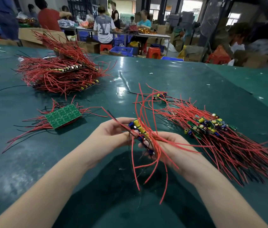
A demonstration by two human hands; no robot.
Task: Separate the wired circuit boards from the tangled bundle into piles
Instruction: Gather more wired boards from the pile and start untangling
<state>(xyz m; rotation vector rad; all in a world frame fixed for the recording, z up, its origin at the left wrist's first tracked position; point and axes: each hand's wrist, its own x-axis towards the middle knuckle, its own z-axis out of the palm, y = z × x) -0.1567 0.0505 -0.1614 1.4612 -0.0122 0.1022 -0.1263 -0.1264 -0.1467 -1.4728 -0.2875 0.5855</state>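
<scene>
Both of my bare forearms reach in from the lower edge, meeting above the glossy dark-green table (187, 76). My left hand (111, 134) is curled, its fingers pinching the upper left side of a narrow strip of wired circuit boards (140, 134) studded with yellow and blue cylindrical components. My right hand (171, 145) cups the same strip from below and from the right, fingers curled round it. Held strip: tilted, running from upper left to lower right between the two hands, raised off the table. Its thin red wires (146, 170) arc up past the hands and hang down toward me; a few black wires run among them.

Right of my right hand, lying on the table: a spread pile of separated small green boards (207, 127) with long red leads fanning toward the lower right. Beyond my hands, near that pile's far end, a few loose boards (160, 96). Left of my left hand, well apart: a flat green circuit panel (63, 116), solder side up, with red and black wires sticking out around it. Farther back on the left: a large tangled bundle of red-wired boards (60, 71). Background: seated and standing people (104, 28) at other tables, cardboard boxes, blue crates (121, 51), red stools.
</scene>
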